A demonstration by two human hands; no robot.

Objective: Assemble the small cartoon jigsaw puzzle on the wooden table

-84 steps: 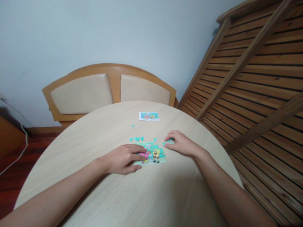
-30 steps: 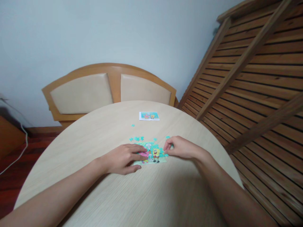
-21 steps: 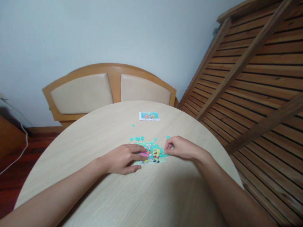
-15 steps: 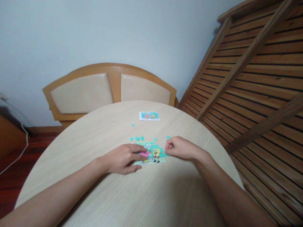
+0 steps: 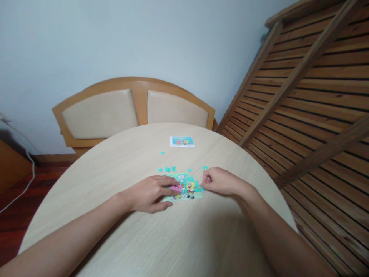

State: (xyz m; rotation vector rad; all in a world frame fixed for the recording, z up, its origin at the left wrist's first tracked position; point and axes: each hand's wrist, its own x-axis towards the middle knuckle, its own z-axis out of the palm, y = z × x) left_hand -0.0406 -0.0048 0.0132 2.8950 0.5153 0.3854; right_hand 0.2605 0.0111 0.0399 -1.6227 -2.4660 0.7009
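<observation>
A partly joined jigsaw puzzle (image 5: 184,194) lies on the table, showing a pink, a pale and a yellow cartoon figure on teal. My left hand (image 5: 154,192) rests flat over its left side, fingers spread and covering part of the pink figure. At the puzzle's right edge, my right hand (image 5: 216,181) has thumb and fingers pinched together on a teal puzzle piece (image 5: 200,184), mostly hidden by the fingertips. Whether that piece is joined to the rest I cannot tell. Several loose teal pieces (image 5: 169,169) lie just beyond the puzzle, and another loose piece (image 5: 205,167) sits beyond my right hand.
A picture card (image 5: 183,141) of the same figures lies farther back on the round wooden table (image 5: 129,238). One stray piece (image 5: 162,153) is between card and puzzle. A padded wooden headboard (image 5: 141,100) stands behind the table, and slatted wood (image 5: 302,88) leans at right.
My right hand's fingers have shifted very slightly at the puzzle's right edge. The left hand and the loose pieces have stayed where they were.
</observation>
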